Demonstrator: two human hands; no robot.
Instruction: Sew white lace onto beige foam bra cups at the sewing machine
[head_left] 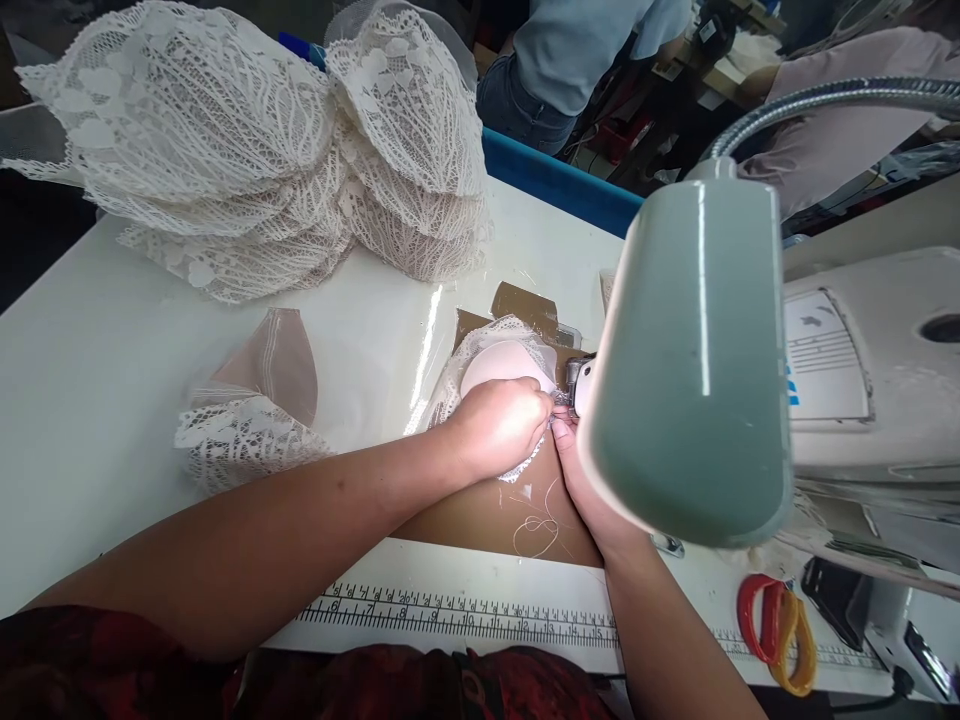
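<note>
A pink bra cup with white lace trim (495, 365) lies on the brown board at the sewing machine's needle area (579, 385). My left hand (506, 425) is closed on the cup's near edge, knuckles up. My right hand (589, 480) meets it from the right, thumb and fingertips pressed together at the fabric edge beside the presser foot. The lamp shade hides part of this hand. Loose white thread (538, 530) curls on the brown board (465, 515) below both hands.
A green lamp shade (690, 370) hangs in front of the sewing machine body (885, 360). Stacked lace cups (210, 130) stand at the back left, and a lace piece (255, 430) lies nearer. Scissors with red and yellow handles (795, 645) lie front right. Two people work beyond the table.
</note>
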